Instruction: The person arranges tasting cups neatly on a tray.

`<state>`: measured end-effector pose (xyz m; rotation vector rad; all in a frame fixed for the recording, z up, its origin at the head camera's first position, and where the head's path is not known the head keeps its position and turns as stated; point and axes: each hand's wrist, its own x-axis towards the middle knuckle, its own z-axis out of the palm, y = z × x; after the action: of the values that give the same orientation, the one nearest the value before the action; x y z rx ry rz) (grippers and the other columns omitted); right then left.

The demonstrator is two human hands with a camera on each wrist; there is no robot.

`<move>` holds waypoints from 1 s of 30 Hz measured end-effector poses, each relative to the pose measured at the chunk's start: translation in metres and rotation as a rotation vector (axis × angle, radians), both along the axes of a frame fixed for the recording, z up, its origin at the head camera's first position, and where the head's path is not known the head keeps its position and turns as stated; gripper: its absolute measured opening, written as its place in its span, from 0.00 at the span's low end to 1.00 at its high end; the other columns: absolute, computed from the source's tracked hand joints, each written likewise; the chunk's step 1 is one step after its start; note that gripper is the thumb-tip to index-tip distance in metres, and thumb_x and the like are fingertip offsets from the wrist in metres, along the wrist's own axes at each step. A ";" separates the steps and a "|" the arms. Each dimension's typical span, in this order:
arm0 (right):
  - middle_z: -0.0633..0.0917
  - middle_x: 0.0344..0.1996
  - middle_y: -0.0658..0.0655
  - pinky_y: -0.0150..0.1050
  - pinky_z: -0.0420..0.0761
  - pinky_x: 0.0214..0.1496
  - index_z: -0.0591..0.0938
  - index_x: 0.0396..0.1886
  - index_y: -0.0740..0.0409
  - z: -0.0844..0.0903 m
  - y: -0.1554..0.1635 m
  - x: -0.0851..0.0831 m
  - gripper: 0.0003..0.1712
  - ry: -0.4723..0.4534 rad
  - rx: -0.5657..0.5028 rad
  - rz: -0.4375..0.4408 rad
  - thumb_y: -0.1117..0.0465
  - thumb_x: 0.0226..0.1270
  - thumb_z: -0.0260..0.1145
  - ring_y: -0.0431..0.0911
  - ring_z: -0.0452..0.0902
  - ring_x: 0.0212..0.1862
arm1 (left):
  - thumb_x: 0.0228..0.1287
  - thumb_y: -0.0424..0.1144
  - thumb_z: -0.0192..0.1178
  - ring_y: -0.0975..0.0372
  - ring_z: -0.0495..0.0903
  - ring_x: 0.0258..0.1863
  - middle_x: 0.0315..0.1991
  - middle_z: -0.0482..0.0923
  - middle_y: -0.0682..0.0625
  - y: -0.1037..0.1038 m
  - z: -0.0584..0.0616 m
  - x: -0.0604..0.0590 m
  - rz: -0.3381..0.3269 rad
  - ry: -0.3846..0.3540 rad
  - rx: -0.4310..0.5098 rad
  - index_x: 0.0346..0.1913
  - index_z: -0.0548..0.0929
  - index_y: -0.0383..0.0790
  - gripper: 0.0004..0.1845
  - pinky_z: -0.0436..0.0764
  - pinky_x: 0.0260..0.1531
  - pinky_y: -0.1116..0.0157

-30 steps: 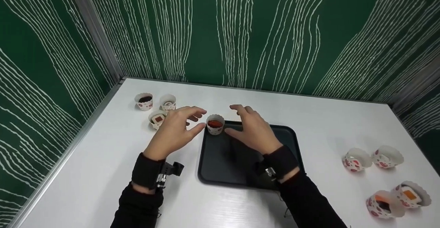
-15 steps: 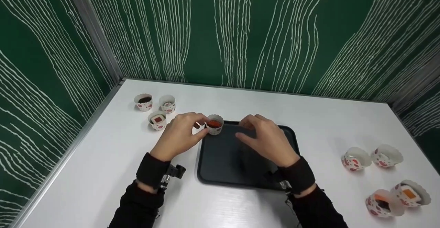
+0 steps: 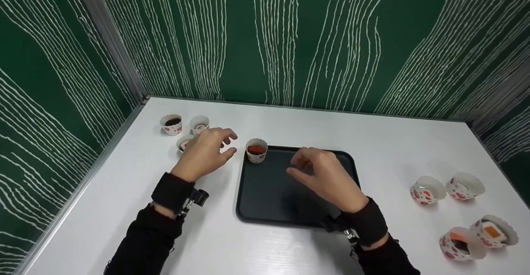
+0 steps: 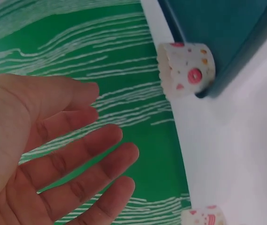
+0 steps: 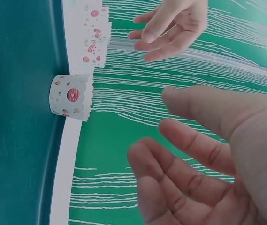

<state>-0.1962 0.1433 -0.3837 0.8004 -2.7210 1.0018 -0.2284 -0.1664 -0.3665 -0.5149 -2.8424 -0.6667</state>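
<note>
We see the cup (image 3: 256, 152) at the tray's (image 3: 269, 192) 11 o'clock corner, left hand (image 3: 205, 154) and right hand (image 3: 327, 177) either side, fingers loose, holding nothing.

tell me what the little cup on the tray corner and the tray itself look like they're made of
The cup looks like thin paper: a white wall with a scalloped, fluted rim and printed pink and red spots, matte. The tray looks like moulded plastic, though coated metal is possible: one dark piece with rounded corners and a raised lip, smooth with a dull sheen.
</note>
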 end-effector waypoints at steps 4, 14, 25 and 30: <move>0.87 0.34 0.43 0.34 0.84 0.41 0.86 0.40 0.47 0.001 0.002 0.002 0.05 -0.030 -0.015 0.027 0.58 0.72 0.76 0.34 0.83 0.35 | 0.69 0.39 0.72 0.51 0.89 0.42 0.42 0.90 0.43 -0.014 0.003 -0.007 0.048 -0.005 -0.040 0.54 0.90 0.40 0.13 0.87 0.36 0.49; 0.84 0.29 0.42 0.32 0.79 0.36 0.84 0.39 0.46 0.005 0.005 0.005 0.06 -0.066 -0.024 0.031 0.57 0.73 0.75 0.36 0.79 0.30 | 0.67 0.39 0.73 0.46 0.89 0.45 0.46 0.88 0.36 -0.053 0.003 -0.021 0.162 -0.010 -0.081 0.53 0.89 0.36 0.16 0.87 0.39 0.44; 0.83 0.26 0.41 0.32 0.77 0.33 0.83 0.35 0.46 0.009 0.010 0.004 0.08 -0.042 -0.007 0.008 0.57 0.72 0.76 0.36 0.77 0.27 | 0.62 0.50 0.77 0.32 0.82 0.60 0.76 0.68 0.28 -0.077 0.000 -0.024 0.315 -0.201 -0.098 0.69 0.78 0.32 0.38 0.82 0.53 0.33; 0.82 0.25 0.41 0.32 0.77 0.34 0.83 0.35 0.46 0.008 0.009 0.004 0.08 -0.034 -0.007 0.016 0.57 0.72 0.76 0.37 0.76 0.27 | 0.61 0.52 0.78 0.31 0.83 0.57 0.73 0.71 0.27 -0.083 -0.010 -0.028 0.347 -0.247 -0.061 0.73 0.74 0.32 0.43 0.82 0.54 0.35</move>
<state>-0.1922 0.1518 -0.3756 0.8125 -2.7426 1.0369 -0.2560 -0.2491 -0.3764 0.0634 -3.0746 -0.6149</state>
